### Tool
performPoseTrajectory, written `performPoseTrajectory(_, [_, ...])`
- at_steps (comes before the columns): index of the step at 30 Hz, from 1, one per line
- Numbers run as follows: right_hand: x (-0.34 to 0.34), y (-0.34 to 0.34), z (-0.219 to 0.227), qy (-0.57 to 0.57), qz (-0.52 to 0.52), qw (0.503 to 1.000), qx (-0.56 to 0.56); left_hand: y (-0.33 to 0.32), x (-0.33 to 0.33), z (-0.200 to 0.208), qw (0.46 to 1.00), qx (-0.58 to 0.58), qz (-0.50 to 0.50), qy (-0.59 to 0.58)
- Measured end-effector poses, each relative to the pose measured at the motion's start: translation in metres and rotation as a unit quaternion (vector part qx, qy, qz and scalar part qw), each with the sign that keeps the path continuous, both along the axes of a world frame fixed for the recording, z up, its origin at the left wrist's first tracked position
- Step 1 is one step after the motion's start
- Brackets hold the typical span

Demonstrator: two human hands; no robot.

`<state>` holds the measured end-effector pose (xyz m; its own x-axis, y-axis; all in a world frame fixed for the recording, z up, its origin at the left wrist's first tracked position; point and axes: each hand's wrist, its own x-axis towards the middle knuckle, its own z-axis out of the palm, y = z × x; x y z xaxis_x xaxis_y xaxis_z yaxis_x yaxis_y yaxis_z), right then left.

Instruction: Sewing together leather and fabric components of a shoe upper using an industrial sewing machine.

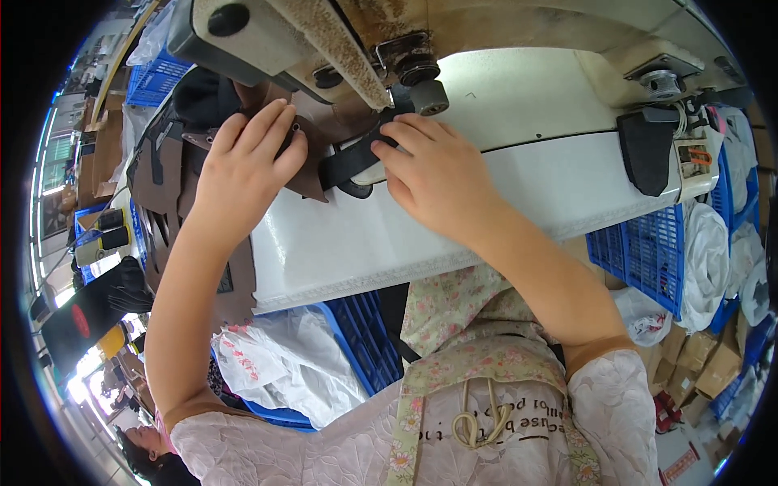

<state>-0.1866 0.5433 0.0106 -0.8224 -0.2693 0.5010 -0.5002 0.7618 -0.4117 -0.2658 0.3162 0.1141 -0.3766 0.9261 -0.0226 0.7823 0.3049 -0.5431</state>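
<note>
My left hand (241,172) is closed on a brown, leather-like piece (309,176), its fingers bent over the edge and its thumb near a small metal eyelet. A black strap (350,162) runs from this piece toward the presser area of a sewing machine (519,28). At the strap my right hand (444,174) has its fingers bent and pinched on it, close to the dark roller foot (425,97). The needle's tip is hidden behind the machine parts. More brown pieces (158,174) and dark cloth (203,97) lie left of my left hand.
The white tabletop (340,243) has a measuring tape along its front edge. Blue crates (640,255) with white plastic bags stand at the right. Another blue crate (365,332) is below the table. Thread cones (109,231) and a person (150,445) are at the left.
</note>
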Motion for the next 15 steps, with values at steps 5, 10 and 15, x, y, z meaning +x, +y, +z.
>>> performPoseTrajectory(5, [-0.005, -0.011, 0.017, -0.047, -0.001, 0.998, 0.048, -0.012, 0.003, 0.001, 0.999, 0.007, 0.030, -0.023])
performPoseTrajectory(10, [-0.004, -0.004, 0.004, -0.002, -0.005, 1.000, 0.024, -0.038, 0.024, -0.022, 0.979, 0.184, 0.081, 0.020])
performPoseTrajectory(15, [-0.003, -0.009, 0.002, 0.021, 0.017, 1.000, 0.013, -0.083, 0.024, -0.040, 0.905, 0.288, 0.311, -0.023])
